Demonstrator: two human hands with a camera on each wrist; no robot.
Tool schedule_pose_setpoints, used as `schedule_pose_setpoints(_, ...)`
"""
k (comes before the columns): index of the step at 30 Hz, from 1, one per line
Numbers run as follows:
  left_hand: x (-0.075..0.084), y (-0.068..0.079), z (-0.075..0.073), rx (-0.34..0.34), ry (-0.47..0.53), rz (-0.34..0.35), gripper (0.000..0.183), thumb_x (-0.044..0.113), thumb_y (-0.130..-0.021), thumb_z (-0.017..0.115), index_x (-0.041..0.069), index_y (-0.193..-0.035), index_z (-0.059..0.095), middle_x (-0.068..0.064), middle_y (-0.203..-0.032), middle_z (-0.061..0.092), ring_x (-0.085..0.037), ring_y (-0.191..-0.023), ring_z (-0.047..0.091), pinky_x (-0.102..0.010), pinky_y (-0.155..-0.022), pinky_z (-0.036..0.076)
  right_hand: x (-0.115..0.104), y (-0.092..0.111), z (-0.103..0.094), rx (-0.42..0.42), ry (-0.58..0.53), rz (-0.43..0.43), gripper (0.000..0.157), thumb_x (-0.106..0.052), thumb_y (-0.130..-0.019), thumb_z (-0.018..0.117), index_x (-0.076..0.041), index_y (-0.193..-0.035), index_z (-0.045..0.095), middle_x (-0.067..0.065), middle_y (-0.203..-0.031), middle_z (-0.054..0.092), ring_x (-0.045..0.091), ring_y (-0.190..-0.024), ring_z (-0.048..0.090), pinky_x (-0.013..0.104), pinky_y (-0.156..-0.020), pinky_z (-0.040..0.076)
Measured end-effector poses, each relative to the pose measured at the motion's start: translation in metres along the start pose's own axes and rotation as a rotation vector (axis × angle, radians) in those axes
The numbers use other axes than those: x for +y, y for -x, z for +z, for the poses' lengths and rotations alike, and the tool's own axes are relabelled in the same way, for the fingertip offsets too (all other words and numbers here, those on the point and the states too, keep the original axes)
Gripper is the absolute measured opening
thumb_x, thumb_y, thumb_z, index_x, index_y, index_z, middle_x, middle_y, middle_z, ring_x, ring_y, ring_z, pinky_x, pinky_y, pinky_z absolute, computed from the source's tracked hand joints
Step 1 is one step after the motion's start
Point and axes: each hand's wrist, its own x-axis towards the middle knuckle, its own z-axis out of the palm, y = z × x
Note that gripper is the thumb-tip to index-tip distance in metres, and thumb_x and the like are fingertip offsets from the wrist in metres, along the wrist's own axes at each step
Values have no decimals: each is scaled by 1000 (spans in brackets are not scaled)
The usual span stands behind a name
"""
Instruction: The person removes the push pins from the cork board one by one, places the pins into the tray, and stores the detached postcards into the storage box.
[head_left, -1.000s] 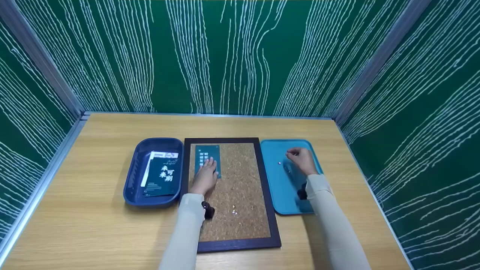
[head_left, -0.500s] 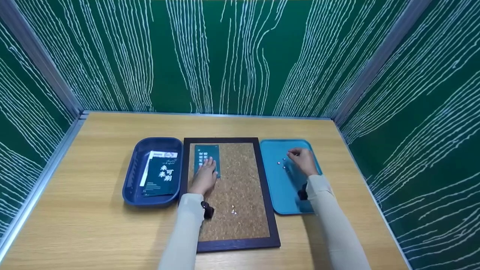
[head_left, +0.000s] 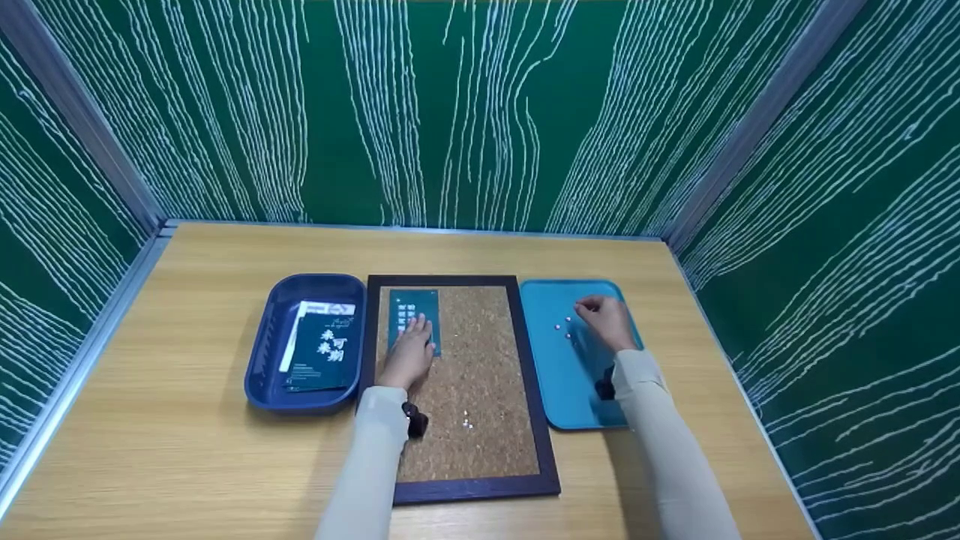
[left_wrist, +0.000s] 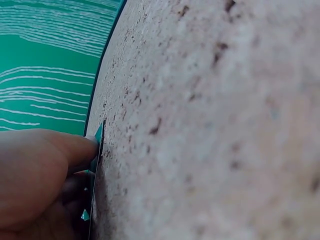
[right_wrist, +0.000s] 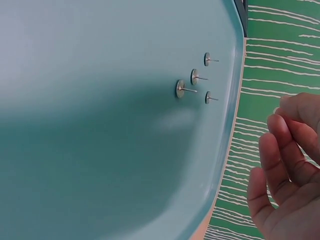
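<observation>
My left hand (head_left: 409, 358) rests with extended fingers on a dark green card (head_left: 401, 298) with white writing. The card lies at the upper left of a dark-framed cork board (head_left: 484, 360). Seen from the left wrist, the thumb is at the edge of the card (left_wrist: 98, 140). Over the light-blue tray (head_left: 551, 375) is my right hand (head_left: 609, 324), thumb and forefinger tips together. In the right wrist view, a small pale edge shows at the fingertips of that hand (right_wrist: 292, 170), apparently a thumbtack, mostly hidden. Several thumbtacks (right_wrist: 180, 89) stand points up in the tray, apart from the hand.
Left of the board stands a navy basket (head_left: 259, 375) holding several cards (head_left: 319, 360), green and white. Tiny shiny pieces (head_left: 466, 421) lie on the lower part of the cork. Green walls with white lines close off the wooden table (head_left: 180, 420) behind and at both sides.
Both hands stay nearly in place. One second ago fewer thumbtacks showed distinctly in the tray, beside a blur near the right hand; now several stand out clearly.
</observation>
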Motion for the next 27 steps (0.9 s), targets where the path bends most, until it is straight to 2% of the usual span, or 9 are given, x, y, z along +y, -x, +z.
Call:
schedule_pose_setpoints(10, 0, 1, -1, 9, 17, 0, 46, 10, -101, 50, -9, -141, 42, -24, -152, 30, -37, -142, 22, -50, -115, 17, -2, -3, 3, -17, -25, -4, 30, -18, -100, 56, 4, -118, 66, 18, -112, 66, 29, -101, 62, 43, -88, 52)
schedule_pose_setpoints(19, 1, 1, -1, -15, 18, -2, 47, 12, -102, 49, -8, -143, 40, -23, -153, 27, -36, -143, 20, -49, -116, 14, -9, -6, 7, -28, -60, -23, 31, -15, -100, 56, 8, -118, 64, 20, -112, 65, 29, -101, 62, 41, -87, 52)
schedule_pose_setpoints(23, 1, 1, -1, -16, 19, -3, 47, 12, -102, 48, -9, -143, 39, -23, -153, 27, -36, -143, 20, -49, -116, 15, -14, -7, 10, -21, -95, 0, 32, -17, -100, 57, 7, -120, 64, 20, -114, 65, 31, -102, 61, 42, -89, 52)
schedule_pose_setpoints(27, 0, 0, -1, -13, 9, 5, 47, 10, -101, 49, -11, -142, 40, -25, -152, 28, -38, -142, 21, -52, -115, 16, -21, -10, 16, -1, -109, -13, 31, -17, -99, 58, 7, -118, 65, 21, -113, 66, 31, -101, 62, 42, -88, 52)
